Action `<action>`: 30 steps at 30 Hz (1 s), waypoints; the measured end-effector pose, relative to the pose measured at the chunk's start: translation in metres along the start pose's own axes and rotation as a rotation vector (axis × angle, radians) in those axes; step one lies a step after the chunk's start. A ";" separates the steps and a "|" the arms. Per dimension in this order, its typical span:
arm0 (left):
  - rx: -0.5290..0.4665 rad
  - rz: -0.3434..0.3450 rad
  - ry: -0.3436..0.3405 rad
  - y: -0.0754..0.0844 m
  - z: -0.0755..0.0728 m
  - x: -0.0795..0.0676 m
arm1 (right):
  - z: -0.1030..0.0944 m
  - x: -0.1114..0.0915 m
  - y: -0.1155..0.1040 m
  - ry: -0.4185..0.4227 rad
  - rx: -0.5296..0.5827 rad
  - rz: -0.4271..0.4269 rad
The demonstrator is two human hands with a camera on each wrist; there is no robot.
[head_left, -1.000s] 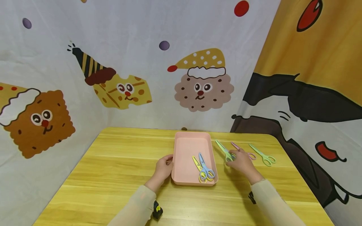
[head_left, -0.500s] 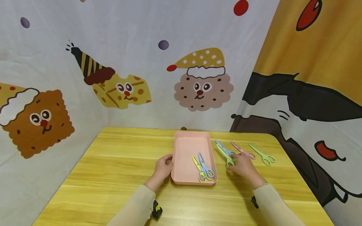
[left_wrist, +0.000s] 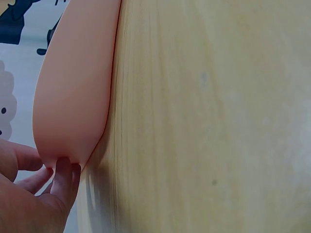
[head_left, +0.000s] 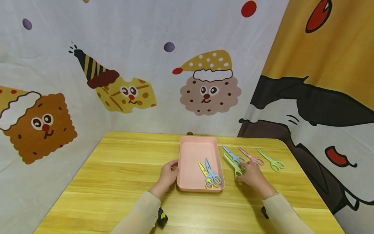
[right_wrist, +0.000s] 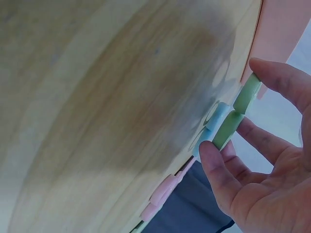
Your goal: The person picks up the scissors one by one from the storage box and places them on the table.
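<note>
On the left side of the pink tray (head_left: 191, 162), my left hand (head_left: 168, 177) rests its fingertips against the outer wall. The left wrist view has those fingers (left_wrist: 60, 177) at the tray's corner. Just right of the tray, my right hand (head_left: 252, 175) holds light green scissors (head_left: 232, 162) by the handles. Thumb and fingers span both loops in the right wrist view, where the green handles (right_wrist: 238, 116) appear edge-on. Blue scissors (head_left: 232, 154) lie right behind the held pair. Inside the tray, blue scissors (head_left: 209, 169) lie over yellow scissors (head_left: 202, 167).
Pink scissors (head_left: 246, 153) and another green pair (head_left: 270, 160) lie further right on the wooden table (head_left: 122, 169). Behind the table hangs a printed cloth (head_left: 140, 42). A small black device (head_left: 162, 217) is worn at the left wrist.
My right hand has drawn the green scissors back toward me and slightly right, uncovering the blue pair behind them. The left hand and tray have stayed in place.
</note>
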State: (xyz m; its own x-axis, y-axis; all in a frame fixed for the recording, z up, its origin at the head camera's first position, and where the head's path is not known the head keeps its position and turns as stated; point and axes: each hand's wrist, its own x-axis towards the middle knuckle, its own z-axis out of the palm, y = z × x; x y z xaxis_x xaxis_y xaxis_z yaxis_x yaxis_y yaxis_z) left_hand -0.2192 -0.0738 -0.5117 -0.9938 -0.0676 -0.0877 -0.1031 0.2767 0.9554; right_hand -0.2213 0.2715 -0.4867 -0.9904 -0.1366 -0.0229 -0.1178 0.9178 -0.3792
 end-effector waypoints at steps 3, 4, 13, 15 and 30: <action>0.000 0.001 -0.002 0.000 0.000 0.000 | 0.000 -0.002 0.000 -0.009 -0.010 -0.004; -0.001 0.000 -0.003 0.000 0.000 0.000 | 0.001 -0.003 0.000 -0.011 -0.012 -0.003; 0.001 -0.001 -0.006 -0.001 -0.001 0.000 | 0.000 -0.008 -0.002 -0.025 -0.024 -0.010; 0.001 0.002 -0.008 -0.001 -0.001 0.000 | 0.000 -0.009 -0.002 -0.030 -0.024 -0.011; -0.001 0.003 -0.009 0.001 -0.001 0.000 | 0.003 -0.015 0.000 -0.027 -0.067 -0.035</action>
State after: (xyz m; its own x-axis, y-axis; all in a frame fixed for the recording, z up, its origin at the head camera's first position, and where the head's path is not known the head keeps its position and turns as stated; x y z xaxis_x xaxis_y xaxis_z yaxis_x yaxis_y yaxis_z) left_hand -0.2190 -0.0743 -0.5104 -0.9944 -0.0583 -0.0876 -0.1004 0.2760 0.9559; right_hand -0.2060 0.2724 -0.4889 -0.9833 -0.1783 -0.0358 -0.1580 0.9352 -0.3171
